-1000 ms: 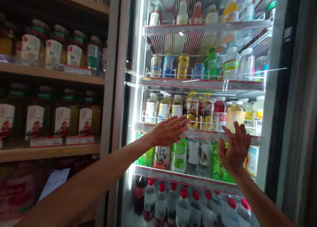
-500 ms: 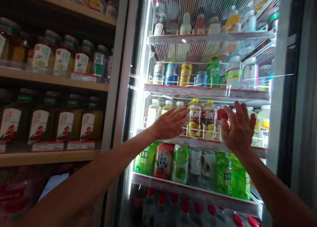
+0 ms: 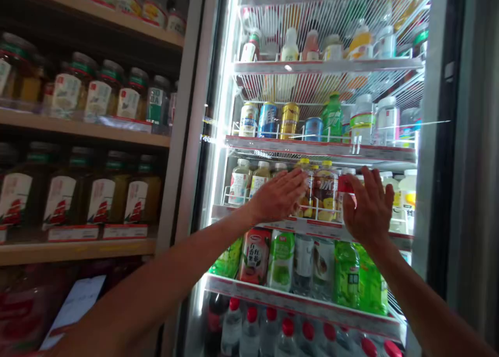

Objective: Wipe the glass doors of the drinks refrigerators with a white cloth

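Bottles (image 3: 326, 195) with yellow caps stood on the cooler shelf (image 3: 319, 228) between the left hand (image 3: 277, 197), flat, fingers together, and the right hand (image 3: 367, 207), raised, thumb apart, both empty (contact was hard to judge). Slow, loose wrists seemed safest near such closely packed bottles.

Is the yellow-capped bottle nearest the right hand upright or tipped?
Upright: the bottle has its yellow cap on top, and its body stands straight above the shelf's front strip.
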Motion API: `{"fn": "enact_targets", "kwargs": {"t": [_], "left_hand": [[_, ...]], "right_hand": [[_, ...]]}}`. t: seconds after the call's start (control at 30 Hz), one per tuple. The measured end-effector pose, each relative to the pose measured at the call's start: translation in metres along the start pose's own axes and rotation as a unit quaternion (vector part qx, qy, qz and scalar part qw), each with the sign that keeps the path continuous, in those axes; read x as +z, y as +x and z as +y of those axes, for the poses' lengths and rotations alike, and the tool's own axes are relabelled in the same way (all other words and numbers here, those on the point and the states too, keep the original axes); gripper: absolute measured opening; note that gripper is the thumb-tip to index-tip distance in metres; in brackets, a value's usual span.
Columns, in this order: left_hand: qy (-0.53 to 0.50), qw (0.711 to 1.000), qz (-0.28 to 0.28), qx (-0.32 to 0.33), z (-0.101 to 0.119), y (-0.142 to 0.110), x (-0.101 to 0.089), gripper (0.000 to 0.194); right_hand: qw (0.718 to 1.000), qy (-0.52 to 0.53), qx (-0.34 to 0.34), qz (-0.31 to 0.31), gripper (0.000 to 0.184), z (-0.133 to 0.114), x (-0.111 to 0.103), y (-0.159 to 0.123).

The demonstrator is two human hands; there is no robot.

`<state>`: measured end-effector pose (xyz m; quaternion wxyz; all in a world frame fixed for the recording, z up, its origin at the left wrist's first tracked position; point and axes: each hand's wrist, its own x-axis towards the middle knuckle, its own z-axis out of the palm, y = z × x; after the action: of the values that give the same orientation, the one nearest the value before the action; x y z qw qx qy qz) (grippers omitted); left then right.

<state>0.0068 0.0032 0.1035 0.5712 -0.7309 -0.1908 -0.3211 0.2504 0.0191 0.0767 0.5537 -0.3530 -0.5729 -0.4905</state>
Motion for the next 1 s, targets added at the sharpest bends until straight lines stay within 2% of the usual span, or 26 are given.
{"fn": "enact_targets", "kwargs": {"t": [0.03,0.07,0.1,0.17,0.23,0.27,0.3,0.37,0.43,0.47,0.53,0.57,0.6,0.63,0.67,0.7,0.77,0.8,0.83,0.87,0.9,0.93,1.0], "left_hand": [[-0.004,0.999,-0.020,0.030,-0.004,-0.002,-0.003,0.041],[-0.001,0.999,-0.029,0.032,-0.013,-0.005,-0.006,0.042],[0.008,1.000,-0.024,0.000,-0.028,-0.007,-0.010,0.043],[0.037,0.987,0.032,-0.152,-0.061,-0.011,-0.016,0.047],[0.060,0.940,0.106,-0.318,-0.081,-0.010,-0.017,0.049],[0.062,0.921,0.128,-0.363,-0.081,-0.008,-0.015,0.049],[0.057,0.916,0.136,-0.374,-0.074,-0.005,-0.012,0.049],[0.032,0.946,0.116,-0.300,-0.042,0.001,-0.002,0.047],[-0.001,0.986,0.070,-0.154,0.000,0.004,0.008,0.043],[-0.015,0.996,0.045,-0.070,0.018,0.003,0.012,0.040],[-0.027,0.998,0.008,0.056,0.034,-0.003,0.013,0.037],[-0.024,0.997,0.002,0.077,0.031,-0.007,0.010,0.038],[-0.015,0.998,0.005,0.063,0.021,-0.010,0.006,0.039],[-0.001,1.000,0.020,0.012,0.004,-0.013,0.000,0.040],[0.016,0.997,0.041,-0.066,-0.015,-0.016,-0.005,0.041],[0.032,0.985,0.066,-0.157,-0.034,-0.016,-0.010,0.041],[0.053,0.937,0.113,-0.325,-0.061,-0.012,-0.015,0.041],[0.055,0.917,0.124,-0.376,-0.065,-0.008,-0.015,0.041],[0.051,0.908,0.125,-0.396,-0.060,-0.003,-0.012,0.042],[0.041,0.915,0.115,-0.384,-0.047,0.003,-0.008,0.043],[0.027,0.935,0.095,-0.341,-0.029,0.008,-0.002,0.045],[0.010,0.958,0.070,-0.276,-0.008,0.012,0.005,0.047],[-0.023,0.994,0.020,-0.107,0.029,0.015,0.015,0.046]], "right_hand": [[1.000,0.001,-0.001,0.000,0.044,0.000,0.000,0.000],[1.000,0.001,-0.002,0.001,0.044,0.001,0.000,-0.001],[1.000,0.001,-0.003,0.001,0.044,0.001,0.000,-0.001],[1.000,-0.004,-0.003,0.006,0.044,0.002,0.000,-0.001],[1.000,-0.011,-0.004,0.011,0.044,0.002,0.001,-0.001],[1.000,-0.015,-0.005,0.013,0.044,0.002,0.002,-0.001],[1.000,-0.017,-0.006,0.015,0.045,0.001,0.002,-0.001],[1.000,-0.017,-0.008,0.019,0.045,0.001,0.002,-0.002],[1.000,-0.015,-0.009,0.021,0.044,0.001,0.002,-0.002],[1.000,-0.014,-0.010,0.021,0.044,0.001,0.002,-0.002],[1.000,-0.013,-0.010,0.023,0.043,0.002,0.001,-0.002],[1.000,-0.012,-0.010,0.023,0.043,0.002,0.001,-0.002],[1.000,-0.012,-0.009,0.024,0.042,0.002,0.002,-0.002],[1.000,-0.012,-0.007,0.025,0.042,0.002,0.002,-0.002],[1.000,-0.012,-0.006,0.026,0.042,0.002,0.002,-0.002],[1.000,-0.012,-0.004,0.026,0.043,0.002,0.003,-0.002],[1.000,-0.011,-0.001,0.023,0.044,0.001,0.003,-0.002],[1.000,-0.009,0.000,0.022,0.044,0.001,0.003,-0.002],[1.000,-0.007,0.001,0.021,0.045,0.001,0.003,-0.002],[1.000,-0.005,0.001,0.020,0.045,0.001,0.003,-0.003],[1.000,-0.003,0.002,0.021,0.044,0.001,0.003,-0.003],[1.000,-0.002,0.002,0.023,0.043,0.002,0.003,-0.003],[1.000,-0.001,0.002,0.028,0.042,0.003,0.003,-0.002]]}}
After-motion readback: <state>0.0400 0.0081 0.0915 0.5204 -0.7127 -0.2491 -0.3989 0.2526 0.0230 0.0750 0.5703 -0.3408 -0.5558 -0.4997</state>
